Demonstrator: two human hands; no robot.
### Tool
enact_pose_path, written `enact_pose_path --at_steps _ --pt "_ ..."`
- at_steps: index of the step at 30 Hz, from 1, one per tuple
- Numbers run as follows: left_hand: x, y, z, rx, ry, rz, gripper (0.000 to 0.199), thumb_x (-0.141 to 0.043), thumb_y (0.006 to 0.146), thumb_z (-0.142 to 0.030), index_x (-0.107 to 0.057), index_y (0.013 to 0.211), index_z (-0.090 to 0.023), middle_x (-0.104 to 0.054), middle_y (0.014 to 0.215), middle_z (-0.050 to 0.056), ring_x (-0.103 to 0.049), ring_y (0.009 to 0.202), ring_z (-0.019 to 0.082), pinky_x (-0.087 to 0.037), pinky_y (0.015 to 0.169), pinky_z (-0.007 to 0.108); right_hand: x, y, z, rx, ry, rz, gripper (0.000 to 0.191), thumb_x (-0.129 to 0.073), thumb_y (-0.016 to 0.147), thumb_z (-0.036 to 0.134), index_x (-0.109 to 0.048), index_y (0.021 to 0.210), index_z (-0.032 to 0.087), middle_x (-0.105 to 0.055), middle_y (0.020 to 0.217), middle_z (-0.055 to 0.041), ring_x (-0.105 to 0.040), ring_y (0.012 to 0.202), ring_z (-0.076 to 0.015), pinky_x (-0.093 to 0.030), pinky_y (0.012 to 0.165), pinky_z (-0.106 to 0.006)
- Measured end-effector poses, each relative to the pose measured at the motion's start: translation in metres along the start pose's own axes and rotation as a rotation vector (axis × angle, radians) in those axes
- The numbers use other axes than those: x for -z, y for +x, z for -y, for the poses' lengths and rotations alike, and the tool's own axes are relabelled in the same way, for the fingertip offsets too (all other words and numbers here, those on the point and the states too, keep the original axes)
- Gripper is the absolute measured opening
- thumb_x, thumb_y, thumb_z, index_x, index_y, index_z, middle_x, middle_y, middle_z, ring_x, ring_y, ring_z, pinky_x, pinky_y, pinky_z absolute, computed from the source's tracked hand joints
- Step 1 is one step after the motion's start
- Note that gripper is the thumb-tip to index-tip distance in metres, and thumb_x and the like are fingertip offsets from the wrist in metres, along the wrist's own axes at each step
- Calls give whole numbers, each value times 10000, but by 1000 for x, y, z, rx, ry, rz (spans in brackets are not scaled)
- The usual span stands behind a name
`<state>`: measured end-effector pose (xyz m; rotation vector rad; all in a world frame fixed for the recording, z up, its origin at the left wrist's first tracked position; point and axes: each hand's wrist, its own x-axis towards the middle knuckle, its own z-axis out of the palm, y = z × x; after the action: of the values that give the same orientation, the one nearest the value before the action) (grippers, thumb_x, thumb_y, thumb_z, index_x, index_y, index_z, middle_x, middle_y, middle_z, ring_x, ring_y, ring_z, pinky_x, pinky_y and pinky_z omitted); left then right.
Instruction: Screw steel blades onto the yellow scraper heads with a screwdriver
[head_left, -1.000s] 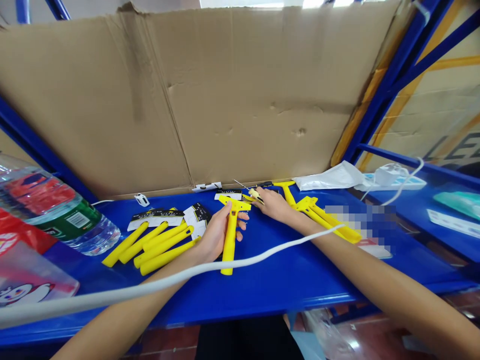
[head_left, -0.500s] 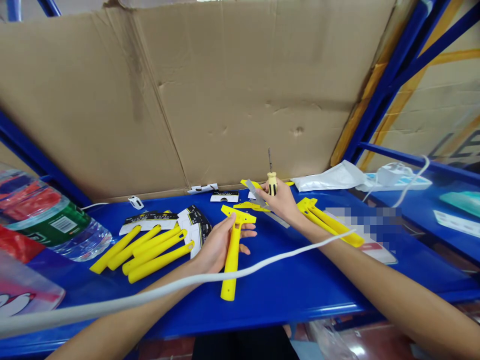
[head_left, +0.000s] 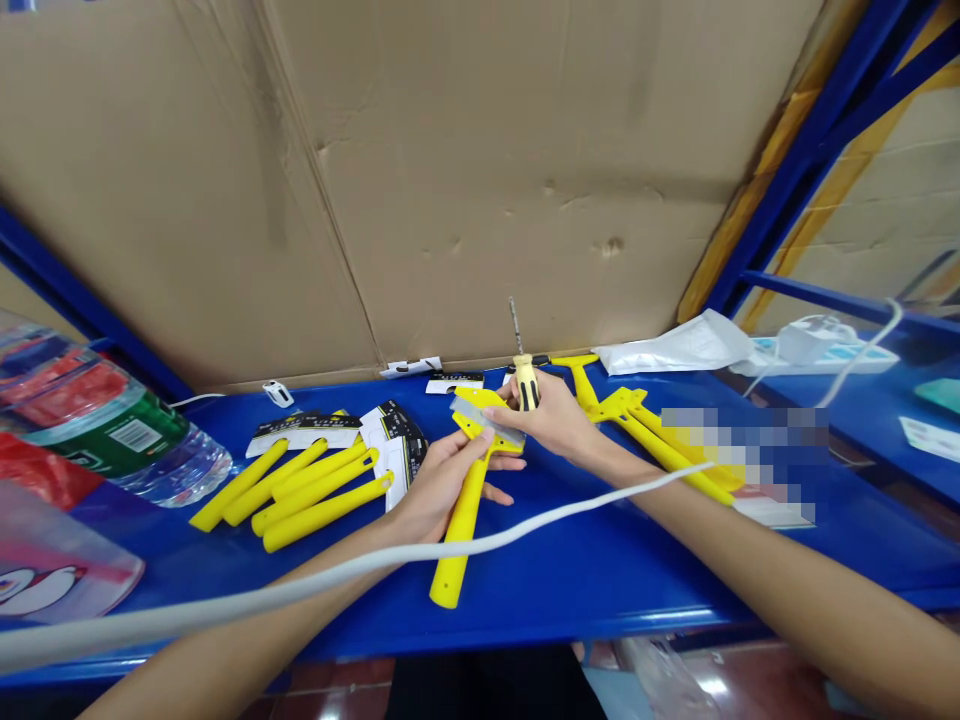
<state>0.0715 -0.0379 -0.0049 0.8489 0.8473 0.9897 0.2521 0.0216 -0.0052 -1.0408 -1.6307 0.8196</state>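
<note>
A yellow scraper handle (head_left: 461, 520) is held near its wide head by my left hand (head_left: 439, 485), thumb on top. Across that head lies a flat metal blade (head_left: 487, 420), pressed by the fingers of my right hand (head_left: 551, 415). The same hand grips a screwdriver (head_left: 526, 380) with a cream and black handle, its shaft pointing up. A second yellow piece shows just behind the blade, partly hidden by the right fingers. More yellow scrapers (head_left: 667, 445) lie right of my right hand.
Several packaged yellow scrapers (head_left: 315, 495) lie at the left, beside a water bottle (head_left: 142, 430). A white cable (head_left: 540, 518) crosses in front of my forearms. A white pouch (head_left: 675, 345) and power strip (head_left: 847, 360) are at the back right, cardboard (head_left: 480, 180) behind.
My right hand has moved left and down, bringing the blade and yellow piece onto the scraper head in my left hand. The screwdriver moved with it. The view has shifted slightly.
</note>
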Motion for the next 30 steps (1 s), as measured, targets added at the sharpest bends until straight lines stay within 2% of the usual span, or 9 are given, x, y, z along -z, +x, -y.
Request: enact_pose_path --at_steps 3,6,12,15,21,25,30 --pt "-2 -1 -2 13 39 -27 183 -691 1012 -222 -703 1126 -78 -790 1150 238 -824 920 309 -621 450 275 -1 -2 0 34 -81 30 336 -889 752 441 -649 839 223 -679 801 -6 -598 714 -177 -489 665 -330" --pt "-3 -3 -4 19 48 -67 129 -674 1006 -188 -696 1070 -79 -799 1110 234 -825 867 295 -608 436 267 -1 -2 4 29 -55 15 360 -889 758 445 -602 805 232 -655 781 4 -602 697 -175 -499 658 -336" --pt "-4 -2 -7 12 46 -88 116 -655 1006 -175 -707 1056 -84 -810 1088 215 -812 797 258 -606 438 258 -2 -2 14 -92 259 -87 516 -936 726 492 -497 886 272 -717 938 -23 -706 643 -201 -594 604 -381" --pt "-3 -2 -6 15 53 -77 120 -685 991 -194 -718 1035 -86 -812 1071 214 -809 785 256 -597 435 253 -1 -2 16 -106 340 -87 515 -946 735 466 -498 901 274 -736 892 -19 -703 650 -197 -599 626 -376" --pt "-1 -1 -5 21 69 -74 121 -721 965 -187 -736 1003 -73 -813 1007 210 -799 738 247 -581 427 247 3 -1 17 -219 565 20 436 -932 743 372 -649 1048 242 -766 1045 -39 -740 844 -193 -589 689 -317" --pt "-1 -1 -4 26 77 -66 118 -756 940 -194 -725 969 -84 -816 988 209 -810 774 263 -577 432 241 6 1 14 -269 560 49 385 -887 834 451 -728 1102 225 -800 1106 -86 -771 1017 -236 -597 708 -299" --pt "-2 -1 -4 42 88 -64 79 -715 961 -179 -703 942 -103 -821 1001 210 -812 800 267 -593 437 255 9 1 17 -234 467 -5 426 -890 831 483 -751 1146 234 -827 1072 -90 -757 927 -224 -498 539 -241"
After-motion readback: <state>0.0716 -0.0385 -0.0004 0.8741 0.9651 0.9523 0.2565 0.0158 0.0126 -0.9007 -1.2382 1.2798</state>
